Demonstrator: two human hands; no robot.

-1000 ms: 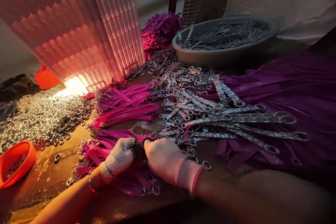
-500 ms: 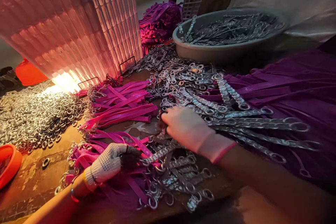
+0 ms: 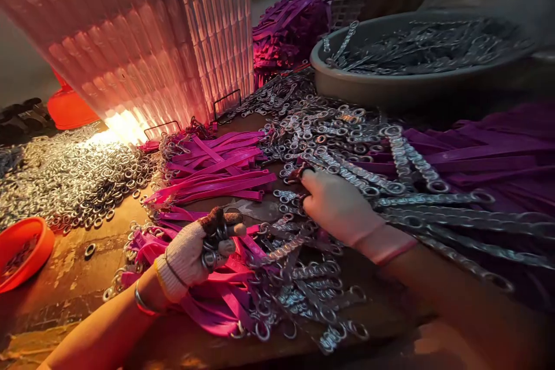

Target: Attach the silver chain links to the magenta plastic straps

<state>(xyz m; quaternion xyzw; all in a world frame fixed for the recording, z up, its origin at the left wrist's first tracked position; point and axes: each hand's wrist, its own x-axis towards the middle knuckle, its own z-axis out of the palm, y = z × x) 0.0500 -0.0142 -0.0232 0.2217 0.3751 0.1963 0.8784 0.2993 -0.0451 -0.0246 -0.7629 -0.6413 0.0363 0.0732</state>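
My left hand (image 3: 186, 257), in a white glove with dark fingertips, is raised over a heap of magenta straps (image 3: 221, 300) with metal ends. Its fingers are curled round small metal rings (image 3: 210, 259), partly hidden by the fingers. My right hand (image 3: 338, 205), gloved too, hovers palm down beside the pile of silver ringed chain pieces (image 3: 312, 133). Its thumb and forefinger are apart, and I see nothing between them. Between and below the hands lie loose silver chain strips (image 3: 312, 272) ending in rings.
A grey basin (image 3: 390, 84) of metal strips stands at the back right. Left are a heap of metal rings (image 3: 95, 179), an orange bowl (image 3: 41, 248) and a bright lamp behind stacked clear ribbed trays (image 3: 217, 29). Purple straps (image 3: 489, 150) spread at the right.
The view has shifted, so the whole scene sits further right. My left hand has lifted and turned, showing metal rings in its fingers. My right hand's thumb and forefinger now show apart.
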